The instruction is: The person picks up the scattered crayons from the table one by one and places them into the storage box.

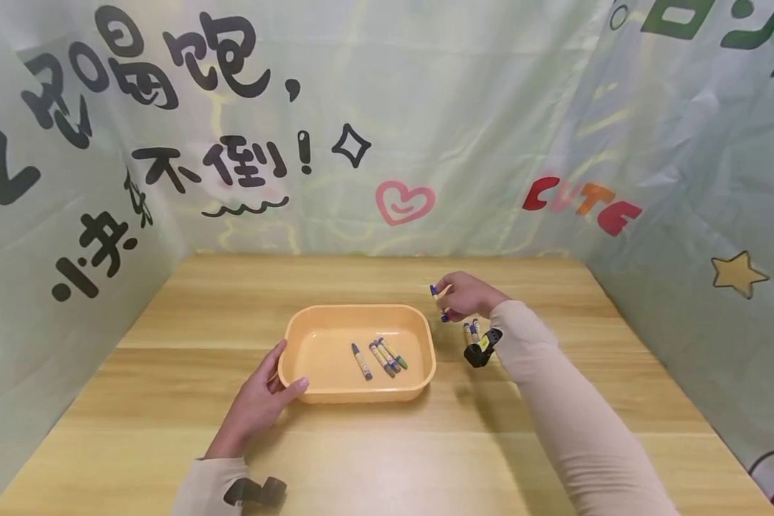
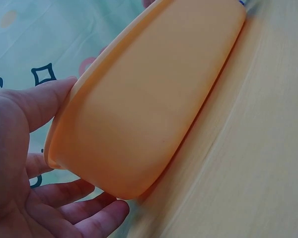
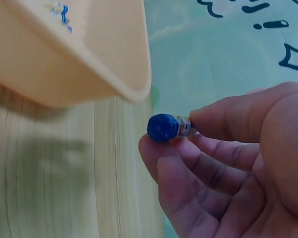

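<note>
An orange plastic basin (image 1: pixel 361 395) stands on the wooden table, with several crayons (image 1: pixel 382 354) lying on its bottom. My left hand (image 1: pixel 262 394) holds the basin's left front corner, thumb over the rim and fingers along the outer wall, as the left wrist view also shows. Just beyond the basin's right side, my right hand (image 1: pixel 467 294) pinches a blue crayon (image 3: pixel 164 127) between thumb and fingers, above the table. Below that hand a few more crayons (image 1: pixel 475 327) lie on the table, partly hidden by the black wrist camera.
The wooden table (image 1: pixel 387 451) reaches to a printed cloth (image 1: pixel 335 86) that hangs at the back and on both sides. Black wrist cameras (image 1: pixel 482 349) sit on both sleeves.
</note>
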Tool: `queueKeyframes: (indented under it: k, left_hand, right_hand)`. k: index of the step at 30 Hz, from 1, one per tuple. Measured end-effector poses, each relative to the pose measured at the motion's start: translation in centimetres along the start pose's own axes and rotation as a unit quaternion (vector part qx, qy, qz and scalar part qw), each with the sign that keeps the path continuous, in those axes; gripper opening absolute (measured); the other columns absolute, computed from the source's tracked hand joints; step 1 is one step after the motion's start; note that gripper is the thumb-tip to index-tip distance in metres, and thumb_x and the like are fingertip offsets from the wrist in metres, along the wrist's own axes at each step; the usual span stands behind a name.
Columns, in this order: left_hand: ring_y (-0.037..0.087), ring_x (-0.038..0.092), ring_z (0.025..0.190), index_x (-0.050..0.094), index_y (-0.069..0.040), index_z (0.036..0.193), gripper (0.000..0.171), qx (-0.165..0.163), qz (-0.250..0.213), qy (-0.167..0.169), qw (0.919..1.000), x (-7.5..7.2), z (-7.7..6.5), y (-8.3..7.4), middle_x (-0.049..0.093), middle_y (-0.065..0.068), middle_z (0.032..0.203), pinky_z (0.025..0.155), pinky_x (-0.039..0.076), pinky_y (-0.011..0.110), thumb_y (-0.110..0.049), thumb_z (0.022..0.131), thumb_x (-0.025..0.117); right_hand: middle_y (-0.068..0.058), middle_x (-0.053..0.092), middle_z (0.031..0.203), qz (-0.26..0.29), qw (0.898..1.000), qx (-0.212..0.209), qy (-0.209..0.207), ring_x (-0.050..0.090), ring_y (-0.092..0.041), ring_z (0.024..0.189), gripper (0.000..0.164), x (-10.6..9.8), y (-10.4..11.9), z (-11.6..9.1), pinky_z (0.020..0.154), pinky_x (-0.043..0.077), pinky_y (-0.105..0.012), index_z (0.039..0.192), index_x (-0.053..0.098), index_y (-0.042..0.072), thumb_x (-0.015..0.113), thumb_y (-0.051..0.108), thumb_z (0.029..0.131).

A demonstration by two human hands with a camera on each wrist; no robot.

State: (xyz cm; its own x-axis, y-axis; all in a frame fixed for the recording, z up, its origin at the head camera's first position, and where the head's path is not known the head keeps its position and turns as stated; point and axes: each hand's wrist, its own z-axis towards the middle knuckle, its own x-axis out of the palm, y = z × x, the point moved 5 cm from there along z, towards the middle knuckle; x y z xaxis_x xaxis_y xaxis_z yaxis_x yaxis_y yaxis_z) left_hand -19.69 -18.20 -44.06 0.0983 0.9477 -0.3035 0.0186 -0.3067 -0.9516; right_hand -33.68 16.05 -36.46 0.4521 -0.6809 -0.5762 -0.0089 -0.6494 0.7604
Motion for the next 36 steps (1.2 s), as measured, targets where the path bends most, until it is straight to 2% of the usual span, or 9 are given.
queueKeyframes:
  k: [13,26,36]
  left_hand:
    - [0.032,0.035,0.137,0.017,-0.008,0.155,0.090,0.003,0.003,0.002,1.0000,0.1,0.1,0.0,0.024,0.018,0.156,0.104,0.039,0.034,-0.025,0.087,0.074]
    - [0.032,0.036,0.136,0.017,-0.005,0.155,0.089,0.007,0.006,0.000,1.0000,-0.1,0.0,-0.1,0.024,0.020,0.156,0.103,0.039,0.032,-0.022,0.088,0.074]
    - [0.033,0.034,0.137,0.016,-0.005,0.155,0.089,0.012,0.009,0.001,0.9999,-0.2,-0.1,-0.2,0.024,0.021,0.156,0.105,0.037,0.034,-0.022,0.089,0.073]
  right_hand:
    - [-0.012,0.063,0.085,-0.041,0.999,-0.022,0.024,0.061,-0.016,0.062,0.030,2.5,3.4,0.5,0.064,0.060,-0.034,0.120,0.051,-0.005,0.057,0.004,0.093]
    - [-0.008,0.063,0.071,-0.085,0.992,-0.026,0.084,0.062,-0.015,0.059,0.021,5.9,4.9,1.7,0.055,0.054,-0.025,0.112,0.054,0.000,0.058,0.003,0.091]
    - [-0.011,0.064,0.085,-0.092,0.988,0.012,0.121,0.063,-0.016,0.062,0.023,8.7,4.9,2.8,0.053,0.051,-0.022,0.111,0.056,0.001,0.061,0.001,0.089]
